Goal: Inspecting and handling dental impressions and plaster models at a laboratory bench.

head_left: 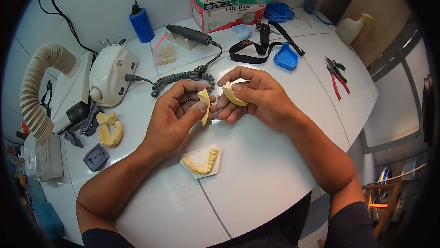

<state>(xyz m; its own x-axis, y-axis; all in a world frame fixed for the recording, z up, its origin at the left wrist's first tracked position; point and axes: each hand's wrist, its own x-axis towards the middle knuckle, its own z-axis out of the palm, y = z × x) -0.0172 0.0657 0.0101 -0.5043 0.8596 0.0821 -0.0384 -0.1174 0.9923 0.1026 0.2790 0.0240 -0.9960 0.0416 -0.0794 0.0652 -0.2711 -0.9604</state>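
My left hand [176, 110] is closed, pinching a thin, upright piece of yellow dental plaster [205, 108] between thumb and fingers. A second, chunkier yellow plaster piece [235, 97] is gripped between the thumb and fingers of my right hand [261, 94]. Both pieces are held above the table, close to each other but apart. Below them on the table lies a dental cast [211, 162], a yellow tooth arch on a white base. The inner faces of the held pieces are partly hidden by my fingers.
At left are yellow casts [111, 133], a grey mould [96, 157], a white control box [112, 74] and a ribbed suction hose [36, 92]. A handpiece [188, 34] with coiled cord [181, 79], mask boxes [229, 12], black lanyard [250, 52], blue tray [286, 57] and pliers [338, 78] lie beyond.
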